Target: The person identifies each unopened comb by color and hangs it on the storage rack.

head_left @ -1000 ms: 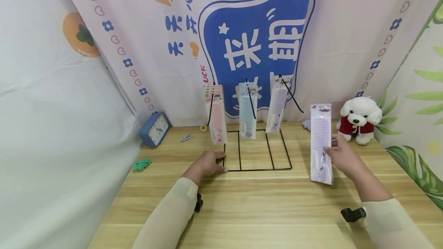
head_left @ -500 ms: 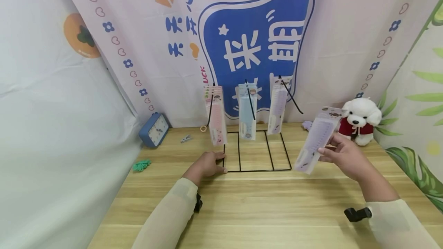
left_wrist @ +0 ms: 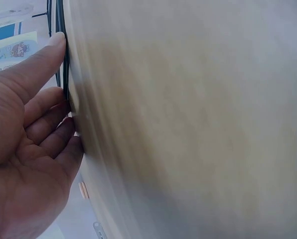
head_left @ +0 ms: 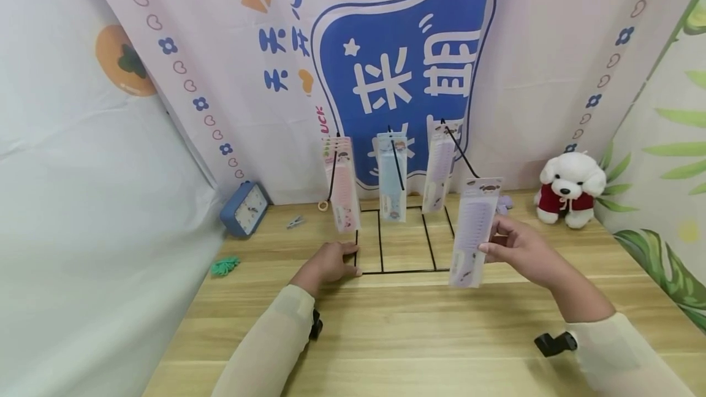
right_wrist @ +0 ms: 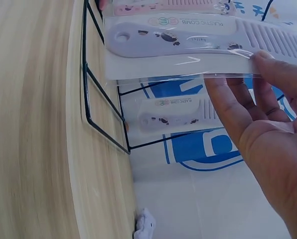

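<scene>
My right hand point(head_left: 521, 250) pinches a packaged lilac plastic comb point(head_left: 471, 234) by its right edge, thumb in front and fingers behind. It is upright, slightly tilted, overlapping the right front corner of a black wire display rack point(head_left: 408, 272). From the rack's hooks hang several packaged pink combs point(head_left: 344, 192), blue combs point(head_left: 393, 185) and a lilac comb point(head_left: 439, 167). The top of the held pack overlaps the tip of the right hook point(head_left: 466, 160). At the rack's left front corner rests my left hand point(head_left: 331, 260); its thumb touches the wire, fingers loosely bent, in the left wrist view.
A blue clock point(head_left: 244, 209), a grey clothes peg point(head_left: 295, 222), a small wooden ring point(head_left: 323, 206) and a green hair tie point(head_left: 225, 265) lie left of the rack. A white plush dog point(head_left: 570, 192) sits at the back right, near a small purple object point(head_left: 504, 204).
My right hand has carried the lilac comb leftward from beside the plush dog to the rack's right side, tilting it on the way. The left hand has stayed in place.
</scene>
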{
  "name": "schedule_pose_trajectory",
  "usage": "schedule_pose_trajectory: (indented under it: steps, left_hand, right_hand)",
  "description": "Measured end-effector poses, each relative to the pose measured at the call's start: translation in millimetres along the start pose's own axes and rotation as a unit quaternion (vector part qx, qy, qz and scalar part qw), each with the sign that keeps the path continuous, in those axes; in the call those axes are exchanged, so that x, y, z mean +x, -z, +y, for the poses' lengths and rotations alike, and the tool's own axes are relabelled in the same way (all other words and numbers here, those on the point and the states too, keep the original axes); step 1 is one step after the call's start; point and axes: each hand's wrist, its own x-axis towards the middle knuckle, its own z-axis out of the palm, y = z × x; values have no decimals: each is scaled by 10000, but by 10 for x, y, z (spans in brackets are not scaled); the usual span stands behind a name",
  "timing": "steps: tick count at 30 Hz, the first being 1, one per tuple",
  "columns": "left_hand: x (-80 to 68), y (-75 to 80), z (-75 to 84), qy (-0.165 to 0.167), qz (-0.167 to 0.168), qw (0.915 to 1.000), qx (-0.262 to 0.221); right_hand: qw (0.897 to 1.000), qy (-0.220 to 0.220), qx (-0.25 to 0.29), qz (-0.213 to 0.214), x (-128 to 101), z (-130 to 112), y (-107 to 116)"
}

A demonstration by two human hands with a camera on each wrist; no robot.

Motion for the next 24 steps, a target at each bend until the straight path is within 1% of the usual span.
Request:
schedule_pose_trajectory:
  steps: [8, 16, 20, 24]
  left_hand:
    - [-2, 3, 11, 60, -7, 10000, 29]
    - [0, 10, 25, 30, -17, 10000, -1]
    - [1, 5, 21, 49, -20, 10000, 34]
    - [-5, 0, 19, 15, -13, 10000, 47]
  right_hand:
    - [9999, -168, -31, -3, 59, 18, 9]
    - [9990, -370, -215, 100, 128, 13, 31]
    - [9980, -483, -322, 268, 248, 9, 14]
    - [9969, -471, -369, 503, 447, 9, 3]
